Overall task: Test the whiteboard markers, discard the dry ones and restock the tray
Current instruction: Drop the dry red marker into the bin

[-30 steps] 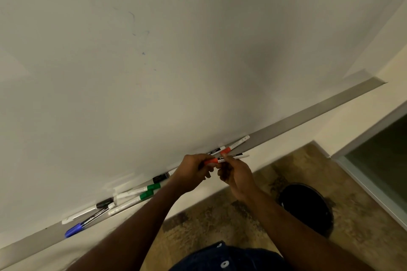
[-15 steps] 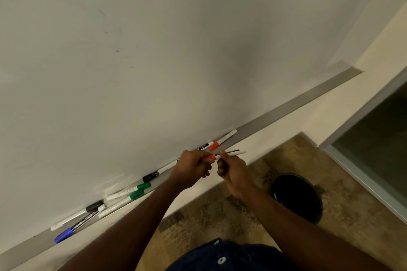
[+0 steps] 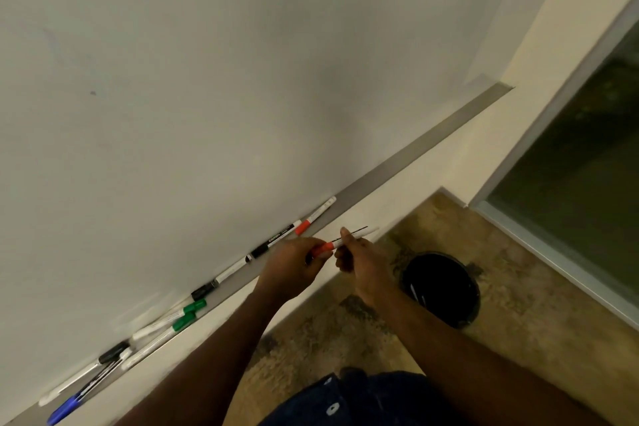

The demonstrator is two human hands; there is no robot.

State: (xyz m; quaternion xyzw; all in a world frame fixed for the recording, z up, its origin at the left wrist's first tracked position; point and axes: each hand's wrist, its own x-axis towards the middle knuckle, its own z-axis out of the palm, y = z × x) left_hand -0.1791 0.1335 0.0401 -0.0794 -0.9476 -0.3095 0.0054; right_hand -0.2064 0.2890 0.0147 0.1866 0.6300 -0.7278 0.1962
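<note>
I hold a red-capped white marker [image 3: 347,238] in both hands just in front of the tray. My left hand [image 3: 294,268] grips its red cap end; my right hand [image 3: 358,258] grips its white barrel. The grey metal tray [image 3: 415,149] runs along the bottom of the whiteboard [image 3: 242,62]. On the tray lie another red marker [image 3: 313,218], a black marker [image 3: 273,240], a second black-capped marker [image 3: 214,284], two green markers [image 3: 183,316], a black-capped one [image 3: 110,354] and a blue marker [image 3: 65,408] at the far left.
A black bin [image 3: 441,287] stands on the patterned floor [image 3: 328,339] under my right hand, with a pale marker lying inside. A glass door [image 3: 570,183] is at the right. A faint dot marks the board at the left.
The view has swung right and down. My hands stay together on the red marker, close to the tray.
</note>
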